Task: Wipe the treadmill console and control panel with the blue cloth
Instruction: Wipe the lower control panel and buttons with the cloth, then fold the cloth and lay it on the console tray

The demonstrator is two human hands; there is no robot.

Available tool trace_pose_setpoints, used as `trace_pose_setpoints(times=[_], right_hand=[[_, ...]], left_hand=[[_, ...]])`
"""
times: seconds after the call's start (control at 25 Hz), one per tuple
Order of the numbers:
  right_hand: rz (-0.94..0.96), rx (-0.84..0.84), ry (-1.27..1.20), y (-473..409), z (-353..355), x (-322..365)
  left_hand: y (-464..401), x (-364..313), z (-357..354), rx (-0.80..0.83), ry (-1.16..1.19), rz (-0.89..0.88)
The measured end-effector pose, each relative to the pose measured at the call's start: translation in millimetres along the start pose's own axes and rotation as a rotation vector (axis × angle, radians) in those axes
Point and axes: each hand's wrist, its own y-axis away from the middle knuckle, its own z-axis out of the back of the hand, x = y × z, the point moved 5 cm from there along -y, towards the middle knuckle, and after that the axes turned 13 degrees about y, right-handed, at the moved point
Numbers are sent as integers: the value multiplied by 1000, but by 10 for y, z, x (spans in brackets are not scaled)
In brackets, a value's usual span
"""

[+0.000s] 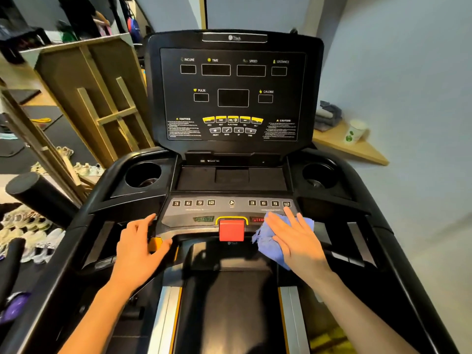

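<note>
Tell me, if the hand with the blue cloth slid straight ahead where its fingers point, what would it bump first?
Probably the square "12" button just past the right hand pressing the crumpled blue cloth; beyond it, the round black cup holder. Depth is unclear.

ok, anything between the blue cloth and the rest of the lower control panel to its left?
Yes: the raised red square stop button sits mid-panel, directly left of the crumpled blue cloth under the right hand. The left hand rests at the panel's far-left edge.

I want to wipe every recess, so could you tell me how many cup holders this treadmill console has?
2: one cup holder at the console's left end, one at its right end, either side of the centre tray. None seem hidden.
</note>
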Motion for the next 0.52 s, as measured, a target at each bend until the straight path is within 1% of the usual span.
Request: trace_pose_setpoints(times=[0.08, 0.2, 0.28, 0.4, 0.52], right_hand=[[-3, -14, -28, -28, 58, -58], [-61, -64, -224, -21, 148, -155], [-91, -93, -295, 5, 159, -248], [-139, -122, -363, -16, 212, -339], [-200, -84, -445, 17, 208, -431]], left_hand=[[2, -338, -51, -32, -47, -116], [-43, -926, -274, 1, -56, -298], [-113, -1300, -555, 110, -14, -400], [-229, -1713, -1027, 303, 44, -479], [-327, -1992, -1422, 405, 20, -520]])
